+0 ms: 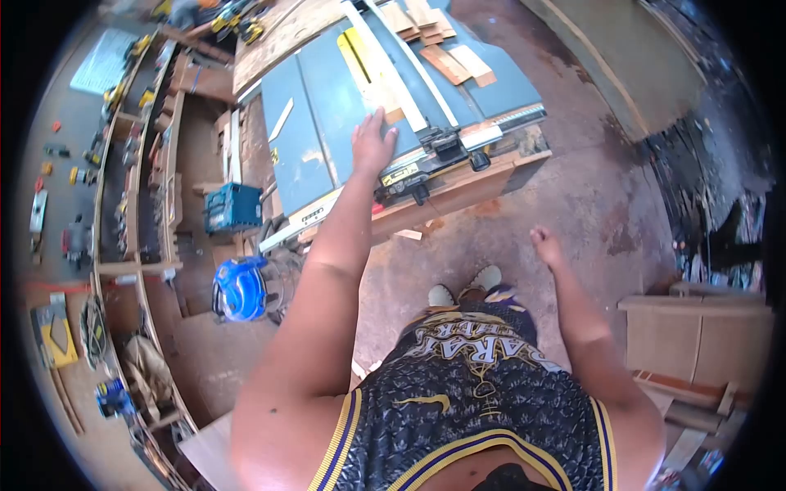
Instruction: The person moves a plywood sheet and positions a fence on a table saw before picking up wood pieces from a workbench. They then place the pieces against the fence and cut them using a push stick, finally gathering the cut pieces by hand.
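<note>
My left hand (374, 147) reaches over the grey table saw (307, 135), its fingers stretched out against the near end of a small light wood piece (388, 109). That piece lies beside the long pale rip fence (399, 96), behind the yellow blade insert (354, 54). The blade itself is too small to make out. Away from the saw, my right hand (547, 245) hangs over the floor with its fingers curled in, and nothing shows in it. Several short wood boards (446, 64) lie on the saw top right of the fence. A thin white strip (282, 119) rests at the left.
The fence clamp and rail (442, 146) stick out along the saw's front edge. A blue shop vacuum (239, 288) and a teal box (233, 206) stand left of the saw. Shelves with tools (131, 164) line the left side. Wood panels (696, 340) are at the lower right.
</note>
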Motion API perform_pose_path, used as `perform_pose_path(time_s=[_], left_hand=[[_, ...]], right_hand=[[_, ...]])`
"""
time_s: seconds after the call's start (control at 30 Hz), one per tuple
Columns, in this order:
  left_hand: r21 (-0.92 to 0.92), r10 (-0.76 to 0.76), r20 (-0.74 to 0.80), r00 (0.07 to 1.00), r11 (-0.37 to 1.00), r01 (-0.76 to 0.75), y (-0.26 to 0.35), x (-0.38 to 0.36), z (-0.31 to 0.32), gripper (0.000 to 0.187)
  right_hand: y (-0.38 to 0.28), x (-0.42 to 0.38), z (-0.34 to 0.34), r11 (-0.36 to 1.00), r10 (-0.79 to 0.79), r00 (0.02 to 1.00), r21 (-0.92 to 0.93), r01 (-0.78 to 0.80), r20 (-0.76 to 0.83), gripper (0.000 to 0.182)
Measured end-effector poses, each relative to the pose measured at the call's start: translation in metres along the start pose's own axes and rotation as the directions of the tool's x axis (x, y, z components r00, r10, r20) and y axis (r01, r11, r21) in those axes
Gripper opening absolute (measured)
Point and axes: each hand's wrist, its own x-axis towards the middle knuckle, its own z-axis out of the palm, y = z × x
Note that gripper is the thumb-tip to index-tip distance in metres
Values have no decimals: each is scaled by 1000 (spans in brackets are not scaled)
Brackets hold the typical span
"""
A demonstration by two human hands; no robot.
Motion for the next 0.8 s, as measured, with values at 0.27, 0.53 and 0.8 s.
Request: perform_pose_path(time_s=[0.27, 0.53, 0.8], left_hand=[[-444, 50, -180, 982, 887, -127, 41, 15, -24, 47], [59, 95, 176, 980, 993, -107, 132, 81, -13, 44], [358, -106, 291, 951, 934, -5, 162, 106, -5, 50]], right_hand=[[-94, 98, -104, 958, -286, 942, -91, 273, -177, 35], [-220, 414, -146, 826, -400, 903, -363, 430, 160, 38], [-304, 613, -63, 793, -276, 927, -485, 369, 255, 38]])
